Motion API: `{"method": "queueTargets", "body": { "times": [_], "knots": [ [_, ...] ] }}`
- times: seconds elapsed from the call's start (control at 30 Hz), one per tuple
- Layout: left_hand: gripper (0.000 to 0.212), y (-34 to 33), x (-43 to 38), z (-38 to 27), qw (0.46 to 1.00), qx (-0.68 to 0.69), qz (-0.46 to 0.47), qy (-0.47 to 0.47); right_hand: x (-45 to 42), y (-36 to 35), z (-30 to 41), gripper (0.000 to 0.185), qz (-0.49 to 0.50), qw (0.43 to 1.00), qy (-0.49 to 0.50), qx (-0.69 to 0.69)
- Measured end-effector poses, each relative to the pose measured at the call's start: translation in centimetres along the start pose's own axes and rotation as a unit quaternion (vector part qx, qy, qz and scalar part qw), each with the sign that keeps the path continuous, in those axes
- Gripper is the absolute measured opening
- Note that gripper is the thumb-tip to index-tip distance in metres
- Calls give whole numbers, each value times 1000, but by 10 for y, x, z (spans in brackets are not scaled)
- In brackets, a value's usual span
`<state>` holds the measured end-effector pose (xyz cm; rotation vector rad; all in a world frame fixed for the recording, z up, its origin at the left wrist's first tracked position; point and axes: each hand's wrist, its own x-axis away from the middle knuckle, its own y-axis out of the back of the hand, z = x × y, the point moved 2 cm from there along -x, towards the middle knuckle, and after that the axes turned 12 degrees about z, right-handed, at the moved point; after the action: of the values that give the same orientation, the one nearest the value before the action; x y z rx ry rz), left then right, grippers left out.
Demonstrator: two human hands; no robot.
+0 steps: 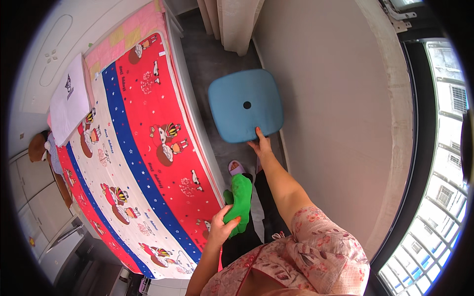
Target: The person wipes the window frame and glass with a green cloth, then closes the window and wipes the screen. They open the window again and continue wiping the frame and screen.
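Note:
A green cloth [241,198] hangs bunched from my left hand [221,224], its fingers closed around the lower end. My right hand [261,144] grips the near edge of a blue plastic stool [237,92], thumb on top and the other fingers under the rim. The stool's seat is a rounded square with a dark round hole in the middle. Its legs are hidden below the seat. My foot in a pink slipper [236,168] shows on the floor between the cloth and the stool.
On the left runs a bed with a red, white and blue patterned cover [155,148] and a white pillow [70,100]. A grey wall [333,111] and barred window [426,222] stand on the right. Beige curtains [233,22] hang over the grey floor [196,55].

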<state>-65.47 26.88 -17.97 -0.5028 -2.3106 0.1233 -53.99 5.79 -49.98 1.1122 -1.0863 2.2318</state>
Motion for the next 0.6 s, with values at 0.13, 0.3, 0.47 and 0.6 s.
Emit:
{"method": "queueTargets", "body": {
  "times": [0.13,0.3,0.47,0.6],
  "knots": [
    [31,-11,21,21,1000,14,7,3,50,37,-16,81,-27,999,5,-19],
    [29,-35,52,50,999,25,12,-19,97,87,-41,79,-17,1000,13,-9],
    [27,-75,88,83,1000,22,-3,8,135,131,-85,79,-33,999,-6,1],
    [27,-97,81,92,999,5,32,-17,134,152,-68,83,-27,999,23,-34]
  ]
}}
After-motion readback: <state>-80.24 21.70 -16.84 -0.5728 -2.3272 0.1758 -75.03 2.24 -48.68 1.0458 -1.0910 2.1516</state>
